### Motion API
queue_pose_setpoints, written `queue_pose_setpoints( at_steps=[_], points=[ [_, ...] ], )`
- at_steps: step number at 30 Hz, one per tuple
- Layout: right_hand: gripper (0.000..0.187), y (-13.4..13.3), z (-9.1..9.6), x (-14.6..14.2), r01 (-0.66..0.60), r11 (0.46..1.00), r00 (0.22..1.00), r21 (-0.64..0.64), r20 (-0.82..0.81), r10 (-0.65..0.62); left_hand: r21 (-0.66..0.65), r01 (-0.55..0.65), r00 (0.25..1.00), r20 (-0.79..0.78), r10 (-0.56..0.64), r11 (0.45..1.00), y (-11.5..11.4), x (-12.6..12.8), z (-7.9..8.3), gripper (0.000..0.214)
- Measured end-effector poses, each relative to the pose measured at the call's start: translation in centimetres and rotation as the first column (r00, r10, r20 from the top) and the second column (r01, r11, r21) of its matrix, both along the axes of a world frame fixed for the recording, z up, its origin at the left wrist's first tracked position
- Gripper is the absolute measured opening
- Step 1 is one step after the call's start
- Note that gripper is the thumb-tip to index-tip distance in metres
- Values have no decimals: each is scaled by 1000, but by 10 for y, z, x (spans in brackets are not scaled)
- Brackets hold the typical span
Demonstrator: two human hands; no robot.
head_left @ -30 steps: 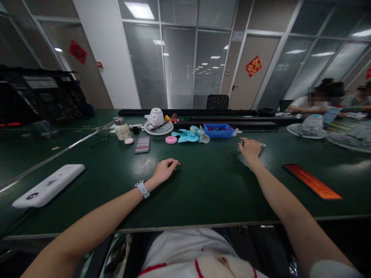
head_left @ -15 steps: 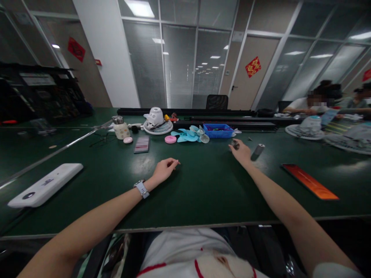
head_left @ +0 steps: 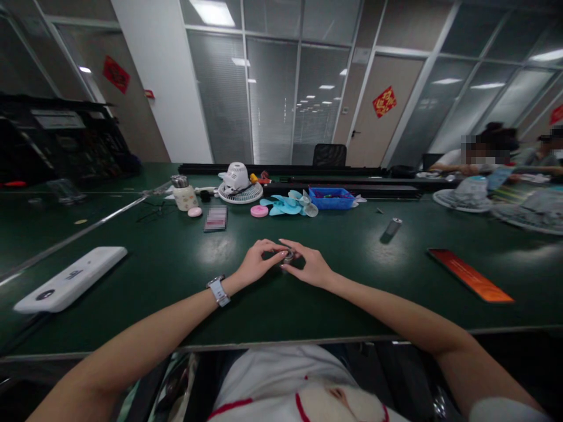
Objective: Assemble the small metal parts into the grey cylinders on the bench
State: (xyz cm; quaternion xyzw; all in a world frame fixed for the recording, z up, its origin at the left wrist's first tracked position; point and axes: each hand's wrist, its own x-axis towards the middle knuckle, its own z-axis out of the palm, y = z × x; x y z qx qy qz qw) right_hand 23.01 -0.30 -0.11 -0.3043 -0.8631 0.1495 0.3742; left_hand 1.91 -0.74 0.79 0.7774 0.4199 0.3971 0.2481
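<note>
In the middle of the table my two hands meet over a small, dark, round metal piece [head_left: 288,257]. My right hand [head_left: 313,268] grips it between thumb and fingers from the right side. My left hand [head_left: 258,259], with a pale-strapped watch on its wrist, closes on the same piece from the left, thumb and fingertips against it. Fingers cover much of the piece, so its exact kind does not show. A short grey metal cylinder [head_left: 392,227] is on the table to the right, apart from both hands.
Light-blue fan blades [head_left: 285,204], a pink disc [head_left: 259,211], a blue tray [head_left: 331,198], a white fan part [head_left: 237,184] and a jar [head_left: 185,196] line the back. A white device [head_left: 73,278] lies left, an orange-screened phone [head_left: 470,274] right. Other people sit far right.
My right hand has come in from beside the grey cylinder to the middle, bringing the round metal piece to my left hand. My left hand has shifted slightly right and now touches it.
</note>
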Motion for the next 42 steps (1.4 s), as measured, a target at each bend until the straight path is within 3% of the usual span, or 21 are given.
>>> queue_pose_setpoints(
  at_steps=[6, 13, 16, 20, 24, 27, 31, 33, 35, 37, 39, 42],
  points=[
    [66, 1, -2, -1, 15, 999, 999, 44, 34, -17, 31, -6, 1000, 21, 6, 999, 5, 5, -2, 29],
    [77, 0, -2, 0, 37, 999, 998, -3, 44, -37, 71, -87, 993, 83, 81, 994, 5, -1, 14, 30],
    [77, -1, -2, 0, 31, 999, 999, -28, 46, -29, 67, -100, 995, -11, 101, 993, 11, -13, 13, 30],
    [77, 0, 0, 4, 36, 998, 999, -43, 36, -34, 34, -34, 983, -179, 39, 999, 21, -23, 0, 28],
    [77, 25, 5, 27, 203, 979, 979, -32, -19, -203, -22, -1, 963, -271, -5, 1000, 25, -24, -10, 28],
    [76, 63, 9, 64, 458, 889, 884, 4, -106, -455, -42, -45, 957, -290, 31, 998, 24, -23, -11, 34],
    [72, 111, 8, 127, 773, 634, 631, 25, -131, -764, -72, -144, 970, -209, 127, 987, 24, -20, -12, 46],
    [69, 126, 5, 155, 862, 506, 506, 19, -76, -859, -90, -237, 967, -121, 225, 967, 26, -19, -14, 44],
    [68, 135, 0, 175, 908, 419, 419, 7, -8, -908, -118, -314, 949, -47, 310, 942, 29, -19, -16, 39],
    [68, 138, -5, 186, 924, 382, 382, -5, 47, -923, -148, -357, 933, -6, 360, 922, 32, -21, -17, 31],
    [68, 139, -9, 189, 925, 380, 379, -7, 86, -921, -163, -375, 924, 15, 383, 912, 33, -22, -18, 26],
    [72, 135, -6, 177, 931, 354, 348, 89, 74, -935, -160, -383, 920, 29, 392, 910, 33, -21, -17, 21]
  ],
)
